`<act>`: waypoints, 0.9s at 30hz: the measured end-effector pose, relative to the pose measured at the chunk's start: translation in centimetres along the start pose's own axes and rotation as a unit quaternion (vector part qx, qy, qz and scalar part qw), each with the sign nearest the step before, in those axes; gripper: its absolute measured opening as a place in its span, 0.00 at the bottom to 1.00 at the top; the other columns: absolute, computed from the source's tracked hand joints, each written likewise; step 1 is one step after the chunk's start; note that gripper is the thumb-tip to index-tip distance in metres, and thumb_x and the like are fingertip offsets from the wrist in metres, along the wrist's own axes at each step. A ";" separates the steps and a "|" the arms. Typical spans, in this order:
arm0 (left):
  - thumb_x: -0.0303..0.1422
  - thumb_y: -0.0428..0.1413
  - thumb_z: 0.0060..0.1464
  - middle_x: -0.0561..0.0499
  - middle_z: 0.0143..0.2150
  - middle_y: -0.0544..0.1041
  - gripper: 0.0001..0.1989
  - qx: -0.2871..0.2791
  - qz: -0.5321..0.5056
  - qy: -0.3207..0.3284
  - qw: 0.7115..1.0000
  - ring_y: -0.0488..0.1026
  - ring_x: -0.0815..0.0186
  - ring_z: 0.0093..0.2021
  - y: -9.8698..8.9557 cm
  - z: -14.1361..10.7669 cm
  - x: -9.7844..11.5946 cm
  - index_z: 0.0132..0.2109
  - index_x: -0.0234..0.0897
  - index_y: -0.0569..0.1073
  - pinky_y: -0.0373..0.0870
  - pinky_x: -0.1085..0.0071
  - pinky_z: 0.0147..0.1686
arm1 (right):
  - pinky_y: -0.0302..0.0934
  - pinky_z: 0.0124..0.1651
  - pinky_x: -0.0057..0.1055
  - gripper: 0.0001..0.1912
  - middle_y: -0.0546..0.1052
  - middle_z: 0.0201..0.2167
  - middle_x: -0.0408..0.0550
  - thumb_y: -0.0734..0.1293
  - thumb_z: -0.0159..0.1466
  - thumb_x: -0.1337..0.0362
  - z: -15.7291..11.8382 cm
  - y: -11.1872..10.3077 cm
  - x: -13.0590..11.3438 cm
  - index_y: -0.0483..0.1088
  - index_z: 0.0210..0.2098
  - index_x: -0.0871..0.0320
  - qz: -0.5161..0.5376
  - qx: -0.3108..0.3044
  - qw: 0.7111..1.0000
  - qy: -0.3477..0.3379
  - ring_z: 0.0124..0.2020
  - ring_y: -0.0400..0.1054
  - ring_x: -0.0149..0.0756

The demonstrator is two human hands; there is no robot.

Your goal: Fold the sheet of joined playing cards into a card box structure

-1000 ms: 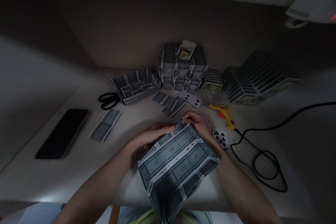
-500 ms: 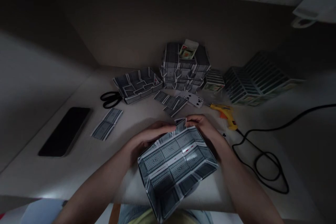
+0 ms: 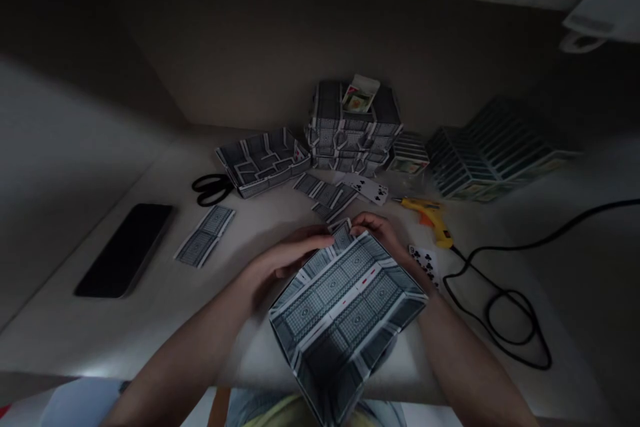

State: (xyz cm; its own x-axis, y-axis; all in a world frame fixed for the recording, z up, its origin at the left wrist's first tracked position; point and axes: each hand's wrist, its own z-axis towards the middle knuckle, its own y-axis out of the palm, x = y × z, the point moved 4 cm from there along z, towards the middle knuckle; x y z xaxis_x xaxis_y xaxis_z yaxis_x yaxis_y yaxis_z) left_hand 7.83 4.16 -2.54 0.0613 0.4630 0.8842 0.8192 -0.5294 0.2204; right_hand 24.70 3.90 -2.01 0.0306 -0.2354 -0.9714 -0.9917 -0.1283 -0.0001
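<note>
An open box made of grey-backed playing cards [image 3: 340, 313] is tilted over the front of the table, its inside facing me. My left hand [image 3: 303, 247] grips its far left edge, thumb pressed on a card piece [image 3: 342, 235] that sticks up there. On the other side of that piece, my right hand [image 3: 377, 230] pinches it near the box's far corner, fingers bent. Parts of both hands are hidden behind the box.
Behind are an open card tray [image 3: 265, 163], a stacked card block [image 3: 353, 127] and loose cards [image 3: 327, 197]. Black scissors [image 3: 213, 189] and a phone [image 3: 125, 250] lie left. A yellow glue gun [image 3: 430, 217], its black cable [image 3: 505, 293] and rows of card boxes [image 3: 480, 153] stand right.
The held box has turned and shifted slightly to the right, with more of the raised card piece showing. A loose card beside my right forearm is now more visible.
</note>
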 end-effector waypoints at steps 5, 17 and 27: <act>0.39 0.58 0.42 0.49 0.42 0.73 0.25 0.057 -0.030 0.014 0.998 0.69 0.61 0.43 -1.1 0.5 0.6 0.48 0.36 0.67 0.63 0.67 0.42 | 0.60 0.38 0.33 0.19 0.75 0.30 0.47 0.63 0.54 0.48 0.0 -0.6 -0.5 0.71 0.35 0.56 0.044 -0.004 0.999 -0.016 0.32 0.68 0.37; 0.36 0.55 0.46 0.48 0.52 0.69 0.22 0.037 0.067 0.155 0.985 0.63 0.58 0.53 -2.0 -0.5 3.2 0.50 0.37 0.67 0.56 0.64 0.53 | 0.58 0.46 0.34 0.23 0.75 0.40 0.45 0.68 0.49 0.58 -0.7 0.2 -0.2 0.69 0.45 0.55 0.054 -0.161 0.985 0.023 0.43 0.67 0.40; 0.28 0.57 0.40 0.49 0.56 0.66 0.29 0.009 0.073 0.142 0.987 0.60 0.59 0.57 -1.8 0.3 1.8 0.53 0.36 0.66 0.52 0.63 0.57 | 0.60 0.41 0.32 0.23 0.75 0.37 0.45 0.69 0.48 0.57 -0.9 1.4 0.5 0.70 0.43 0.57 0.049 -0.194 0.977 0.078 0.39 0.68 0.39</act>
State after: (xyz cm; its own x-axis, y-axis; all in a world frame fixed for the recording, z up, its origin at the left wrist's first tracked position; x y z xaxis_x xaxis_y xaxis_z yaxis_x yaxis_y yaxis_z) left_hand 6.67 6.14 -1.44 0.0200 0.1629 0.9864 0.8236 -0.5620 0.0762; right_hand 23.46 2.72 -2.30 -0.0140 -0.4049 -0.9143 -0.8696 -0.4465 0.2110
